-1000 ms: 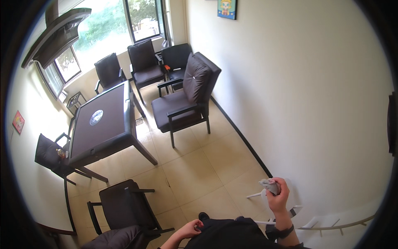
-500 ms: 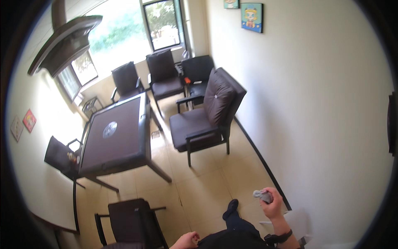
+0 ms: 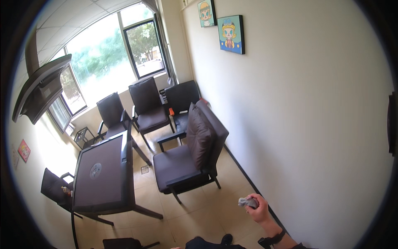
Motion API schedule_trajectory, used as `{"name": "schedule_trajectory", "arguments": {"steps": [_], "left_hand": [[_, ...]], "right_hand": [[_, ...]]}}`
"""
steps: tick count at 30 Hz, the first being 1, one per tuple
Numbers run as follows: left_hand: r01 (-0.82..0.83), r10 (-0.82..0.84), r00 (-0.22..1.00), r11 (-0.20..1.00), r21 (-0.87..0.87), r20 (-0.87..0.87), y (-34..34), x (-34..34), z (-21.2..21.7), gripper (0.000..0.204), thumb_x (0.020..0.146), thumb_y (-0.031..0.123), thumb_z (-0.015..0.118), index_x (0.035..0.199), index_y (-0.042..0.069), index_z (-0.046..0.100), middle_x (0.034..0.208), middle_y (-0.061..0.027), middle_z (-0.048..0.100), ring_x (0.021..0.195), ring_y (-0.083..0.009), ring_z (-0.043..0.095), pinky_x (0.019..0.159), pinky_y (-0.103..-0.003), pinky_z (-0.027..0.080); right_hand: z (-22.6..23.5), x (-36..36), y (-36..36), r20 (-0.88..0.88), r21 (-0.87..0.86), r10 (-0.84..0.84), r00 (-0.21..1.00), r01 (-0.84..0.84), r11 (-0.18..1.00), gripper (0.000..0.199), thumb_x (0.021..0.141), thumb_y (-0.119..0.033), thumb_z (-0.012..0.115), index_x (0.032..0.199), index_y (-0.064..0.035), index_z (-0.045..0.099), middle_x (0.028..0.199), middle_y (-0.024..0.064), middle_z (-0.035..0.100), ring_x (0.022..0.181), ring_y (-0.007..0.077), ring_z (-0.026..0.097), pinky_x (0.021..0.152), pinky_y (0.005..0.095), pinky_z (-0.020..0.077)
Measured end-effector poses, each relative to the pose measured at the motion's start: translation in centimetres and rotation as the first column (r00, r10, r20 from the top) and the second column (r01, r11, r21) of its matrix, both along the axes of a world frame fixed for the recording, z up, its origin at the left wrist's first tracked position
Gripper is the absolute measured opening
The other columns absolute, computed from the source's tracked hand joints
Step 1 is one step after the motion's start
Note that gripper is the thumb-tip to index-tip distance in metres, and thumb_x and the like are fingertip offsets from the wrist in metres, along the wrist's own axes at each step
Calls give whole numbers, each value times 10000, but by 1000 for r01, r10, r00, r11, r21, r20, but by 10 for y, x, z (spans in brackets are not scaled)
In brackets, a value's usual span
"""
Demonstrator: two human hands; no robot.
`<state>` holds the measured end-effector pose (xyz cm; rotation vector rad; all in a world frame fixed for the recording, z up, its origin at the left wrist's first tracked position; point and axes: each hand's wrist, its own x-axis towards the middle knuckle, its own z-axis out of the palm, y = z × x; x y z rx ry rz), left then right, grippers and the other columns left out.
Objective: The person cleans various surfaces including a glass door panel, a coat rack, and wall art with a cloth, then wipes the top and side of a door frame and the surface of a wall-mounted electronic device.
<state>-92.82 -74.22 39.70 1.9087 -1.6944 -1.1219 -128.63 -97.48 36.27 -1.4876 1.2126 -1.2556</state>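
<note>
My right hand, a dark band on its wrist, is closed round a small crumpled grey cloth. Part of the cloth sticks out past my fingers, and the rest is hidden in my grip. The hand is raised beside the white wall, above the tiled floor. Closest ahead of it stands a brown cushioned armchair. Of my left hand only a sliver of skin shows at the lower edge, so its fingers are hidden.
A square table with a dark top stands to the left, ringed by chairs. One chair back pokes up at the lower edge. Cartoon pictures hang on the right wall. A dark lamp or hood hangs over the table.
My view has tilted up and the room sits lower in it. My left hand has dropped almost out of sight. The right hand still grips the cloth.
</note>
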Motion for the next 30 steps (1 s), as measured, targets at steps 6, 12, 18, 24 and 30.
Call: {"name": "schedule_trajectory", "arguments": {"steps": [6,12,18,24,30], "left_hand": [[61,-62,998,994,86,14,-73,15,-14,238,702,120,675,917,30,627,850,-183,662,817,-349,647,746,-398,514],[142,-138,987,989,36,-82,-194,52,-33,294,672,149,734,927,43,636,841,-165,666,817,-332,650,740,-394,514],[343,-355,930,931,-121,-95,-328,116,-54,384,629,158,772,970,50,632,888,-134,681,836,-302,656,735,-380,531],[67,-76,997,938,-339,-14,-427,169,-27,339,654,115,744,960,45,615,799,-95,673,665,-236,638,626,-348,526],[-27,-14,992,949,-315,-128,-468,181,-64,378,672,88,788,1002,51,609,718,-51,623,606,-123,572,596,-296,505]], "right_hand": [[-11,16,-66,-17,-50,-31,999,30,998,365,716,11,735,1054,-40,605,915,91,700,831,163,683,727,299,545],[13,48,-132,-182,-202,-122,976,84,976,362,708,-44,747,1046,-45,616,914,101,698,803,227,696,734,315,551],[36,66,-212,-432,-136,-233,871,192,972,398,734,-145,753,1080,-42,586,952,136,689,860,250,693,755,347,553],[77,79,-288,-241,-11,-389,889,399,917,477,821,-76,715,1112,-51,339,826,145,609,543,186,643,453,353,524],[172,41,-394,-141,-1,-231,963,233,972,337,874,-61,685,1052,4,406,826,111,588,502,179,611,400,334,499]]}}
